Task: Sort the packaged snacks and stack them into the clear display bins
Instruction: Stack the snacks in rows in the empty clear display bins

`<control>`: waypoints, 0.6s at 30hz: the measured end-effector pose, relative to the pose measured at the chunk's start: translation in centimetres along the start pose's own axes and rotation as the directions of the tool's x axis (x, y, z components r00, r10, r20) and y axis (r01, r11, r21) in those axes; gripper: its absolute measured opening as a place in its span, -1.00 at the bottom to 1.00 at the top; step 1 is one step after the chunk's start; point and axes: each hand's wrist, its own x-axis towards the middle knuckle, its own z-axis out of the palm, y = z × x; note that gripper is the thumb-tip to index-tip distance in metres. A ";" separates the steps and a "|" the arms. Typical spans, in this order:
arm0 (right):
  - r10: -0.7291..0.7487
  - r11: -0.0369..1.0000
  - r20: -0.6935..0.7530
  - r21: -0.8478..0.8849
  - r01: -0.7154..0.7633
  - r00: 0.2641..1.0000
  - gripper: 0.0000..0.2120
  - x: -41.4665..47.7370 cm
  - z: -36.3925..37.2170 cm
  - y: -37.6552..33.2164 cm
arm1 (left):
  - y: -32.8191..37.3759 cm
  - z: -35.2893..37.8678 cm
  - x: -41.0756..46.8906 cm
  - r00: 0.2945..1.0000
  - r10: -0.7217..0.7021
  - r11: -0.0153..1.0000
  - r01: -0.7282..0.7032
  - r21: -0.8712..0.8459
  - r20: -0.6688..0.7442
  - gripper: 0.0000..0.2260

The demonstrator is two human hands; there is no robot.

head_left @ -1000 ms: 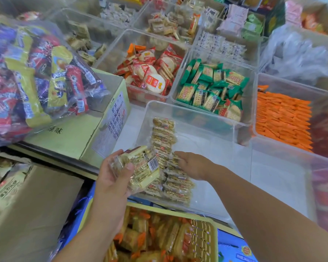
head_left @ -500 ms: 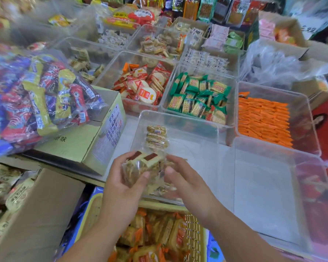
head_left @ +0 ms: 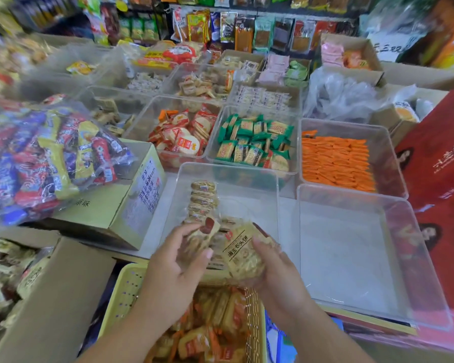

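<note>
My left hand [head_left: 174,268] and my right hand [head_left: 278,273] both hold clear-wrapped biscuit packets [head_left: 240,251] over the near edge of a clear display bin [head_left: 270,179]. The right hand grips a packet with dark printed characters; the left grips packets with a dark red label. A row of the same biscuit packets [head_left: 203,197] lies stacked along the bin's left side. Under my hands stands a yellow basket [head_left: 121,297] holding several orange-wrapped snack packets.
An empty clear bin [head_left: 351,258] sits to the right. Behind are bins of orange sticks [head_left: 336,161], green packets [head_left: 254,142] and red rice crackers [head_left: 184,137]. A big bag of mixed sweets [head_left: 45,158] rests on a cardboard box [head_left: 131,203] at left. Red boxes [head_left: 440,179] stand at right.
My right hand left the stacked row in the bin and came back to the bundle in my left hand, taking hold of a packet there. The view has tilted upward.
</note>
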 end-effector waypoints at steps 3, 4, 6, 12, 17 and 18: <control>-0.005 0.993 0.019 0.122 0.003 1.000 -0.54 -0.1 -0.5 -0.5 | 0.1 0.0 0.4 0.967 -0.228 0.951 0.195 -0.242 -0.116 -0.79; -0.015 0.990 0.044 0.143 0.009 0.999 -0.58 -0.2 -0.5 -0.6 | 0.2 0.1 0.6 0.945 -0.315 0.897 0.263 -0.356 -0.094 -0.81; -0.028 0.990 0.077 0.139 0.018 0.997 -0.67 -0.2 -0.3 -0.6 | 0.3 0.4 0.8 0.896 -0.442 0.749 0.395 -0.531 0.043 -0.67; -0.088 0.978 -0.033 -0.194 0.080 0.996 -0.76 0.2 1.0 -0.2 | -0.1 1.6 0.8 0.880 -0.431 0.694 0.465 -0.550 0.199 -0.66; -0.186 0.850 -0.314 -0.526 -0.007 0.931 -0.49 1.4 1.4 -0.3 | -1.1 2.2 1.8 0.935 -0.355 0.824 0.304 -0.478 -0.017 -0.60; -0.146 0.863 -0.284 -0.505 -0.018 0.948 -0.45 1.6 1.5 -0.1 | -1.1 2.3 2.0 0.947 -0.320 0.855 0.278 -0.439 -0.023 -0.57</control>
